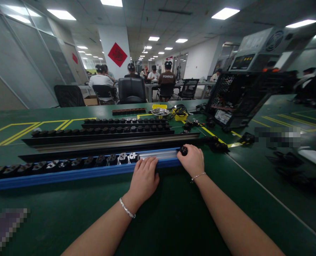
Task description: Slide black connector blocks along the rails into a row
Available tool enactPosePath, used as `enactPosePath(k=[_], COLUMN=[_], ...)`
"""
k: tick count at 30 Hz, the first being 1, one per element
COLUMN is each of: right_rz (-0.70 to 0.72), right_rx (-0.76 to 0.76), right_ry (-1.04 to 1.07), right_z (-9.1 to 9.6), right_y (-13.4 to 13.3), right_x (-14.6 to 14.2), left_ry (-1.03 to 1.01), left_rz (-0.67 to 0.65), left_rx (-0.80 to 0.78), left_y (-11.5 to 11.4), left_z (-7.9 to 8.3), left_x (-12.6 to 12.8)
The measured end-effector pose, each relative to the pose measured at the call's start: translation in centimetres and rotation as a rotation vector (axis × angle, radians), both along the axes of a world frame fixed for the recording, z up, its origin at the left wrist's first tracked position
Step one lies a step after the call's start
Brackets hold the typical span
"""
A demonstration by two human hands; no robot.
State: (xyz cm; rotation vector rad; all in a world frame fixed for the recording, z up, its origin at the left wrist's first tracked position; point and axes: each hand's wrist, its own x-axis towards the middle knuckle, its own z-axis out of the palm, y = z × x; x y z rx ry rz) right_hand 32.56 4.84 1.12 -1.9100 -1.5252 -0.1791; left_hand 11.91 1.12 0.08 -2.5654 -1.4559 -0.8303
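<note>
A long blue rail (67, 176) lies across the green table in front of me, with a row of round black and white socket modules (101, 160) seated in it. Over its front wall curl the fingers of my left hand (144, 179), just right of the last white module (132, 157); the thumb sits apart from them. Bare silvery channel (162, 155) shows between my hands. At the rail's right end my right hand (193, 159) pinches a black round socket module (184, 151) between thumb and fingers. The module's underside is hidden.
Black rails (75, 141) with more sockets lie behind the blue one. Farther back are a metal dish (160, 112), a yellow box with cables (179, 114) and an open computer case (227, 96). Black parts (218, 144) lie at right. Several people sit at tables beyond.
</note>
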Motion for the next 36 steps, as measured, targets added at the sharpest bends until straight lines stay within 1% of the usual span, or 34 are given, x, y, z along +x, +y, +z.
enactPosePath(k=[13,19,31,36], right_rz=[-0.024,-0.036,-0.055,-0.066], right_rx=[-0.004,0.027,-0.034,-0.031], right_ry=[0.015,0.013,0.085,0.098], right_z=[-0.1,-0.4,0.2,0.1], right_y=[0.1,0.3,0.1,0.3], right_x=[0.7,1.4,1.8,2.0], left_ry=[-0.003,-0.008,-0.002,-0.003], left_rz=[-0.007,-0.005,-0.003,-0.002], left_rx=[-0.005,-0.018,-0.014,-0.005], left_y=[0.1,0.0,0.0,0.0], left_z=[0.0,0.2,0.0,-0.1], left_x=[0.0,0.0,0.0,0.1])
